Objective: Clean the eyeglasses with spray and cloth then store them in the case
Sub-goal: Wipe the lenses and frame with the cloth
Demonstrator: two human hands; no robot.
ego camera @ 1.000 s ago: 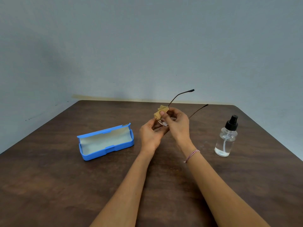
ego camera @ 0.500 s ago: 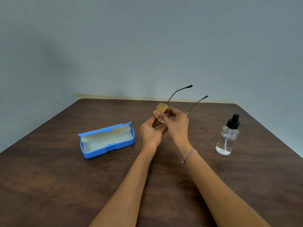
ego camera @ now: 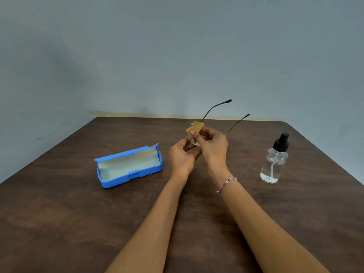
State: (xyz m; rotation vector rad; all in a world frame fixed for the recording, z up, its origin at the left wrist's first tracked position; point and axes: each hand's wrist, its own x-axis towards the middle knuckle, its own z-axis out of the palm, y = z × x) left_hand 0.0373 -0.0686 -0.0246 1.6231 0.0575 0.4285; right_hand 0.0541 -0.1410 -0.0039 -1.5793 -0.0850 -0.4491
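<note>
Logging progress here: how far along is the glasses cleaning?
Spraying looks done: the spray bottle stands aside on the table. In hand: the right hand pinches the cloth over the eyeglasses, held by the left hand. Left: storing them in the open case.

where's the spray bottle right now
In the head view, the spray bottle stands upright on the right side of the table, to the right of the right hand, which is not touching it.

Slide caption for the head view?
Left hand holds eyeglasses, right hand pinches cloth on them; case open, spray bottle beside.
</note>
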